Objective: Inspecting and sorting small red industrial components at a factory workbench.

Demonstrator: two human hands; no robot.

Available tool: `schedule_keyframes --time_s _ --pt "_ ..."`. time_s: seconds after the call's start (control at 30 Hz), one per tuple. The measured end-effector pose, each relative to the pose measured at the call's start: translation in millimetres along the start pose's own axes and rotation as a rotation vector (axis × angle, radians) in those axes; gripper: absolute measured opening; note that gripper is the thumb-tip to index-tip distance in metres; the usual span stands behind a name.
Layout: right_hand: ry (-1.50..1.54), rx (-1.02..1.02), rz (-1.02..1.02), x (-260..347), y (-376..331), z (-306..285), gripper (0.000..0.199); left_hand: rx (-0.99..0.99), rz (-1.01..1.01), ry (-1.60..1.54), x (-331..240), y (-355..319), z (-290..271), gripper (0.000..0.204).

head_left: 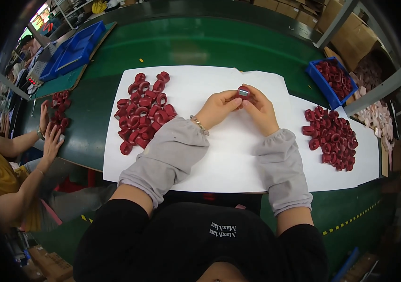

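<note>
Over the middle of the white paper [231,160], a dark red ring-shaped finger counter [243,88] shows its small grey display upward. My left hand [217,109], with a bracelet at the wrist, is closed on it from the left, thumb and fingers pinching its side. From the other side my right hand [263,112] grips the same counter, thumb close to the left thumb. A loose pile of similar red ring counters [145,109] lies left of my hands. Another pile of red ring counters [333,136] is spread on the paper's right part.
A blue bin [325,87] full of red pieces stands at the far right, beside pale pink pieces [376,117] and cardboard. Blue trays [71,51] sit at the far left. To the left, a co-worker's hands [50,136] are near more red pieces [60,105].
</note>
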State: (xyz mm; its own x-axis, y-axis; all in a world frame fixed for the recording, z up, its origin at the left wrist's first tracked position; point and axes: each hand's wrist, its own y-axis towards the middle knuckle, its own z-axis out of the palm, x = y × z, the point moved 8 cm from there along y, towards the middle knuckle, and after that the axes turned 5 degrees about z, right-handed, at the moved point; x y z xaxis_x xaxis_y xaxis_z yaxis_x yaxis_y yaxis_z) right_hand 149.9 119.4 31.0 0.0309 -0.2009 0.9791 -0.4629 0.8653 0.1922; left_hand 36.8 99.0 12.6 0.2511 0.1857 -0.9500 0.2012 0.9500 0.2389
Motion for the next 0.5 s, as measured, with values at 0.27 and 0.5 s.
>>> schedule_keyframes --time_s 0.27,0.5 --pt "0.014 0.009 0.011 -0.7 -0.8 1.7 0.042 0.016 -0.016 0.021 2.5 -1.4 -0.1 0.034" --pt "-0.030 0.001 0.014 -5.2 0.8 -5.7 0.038 0.038 -0.040 0.034 3.2 2.3 2.2 0.034"
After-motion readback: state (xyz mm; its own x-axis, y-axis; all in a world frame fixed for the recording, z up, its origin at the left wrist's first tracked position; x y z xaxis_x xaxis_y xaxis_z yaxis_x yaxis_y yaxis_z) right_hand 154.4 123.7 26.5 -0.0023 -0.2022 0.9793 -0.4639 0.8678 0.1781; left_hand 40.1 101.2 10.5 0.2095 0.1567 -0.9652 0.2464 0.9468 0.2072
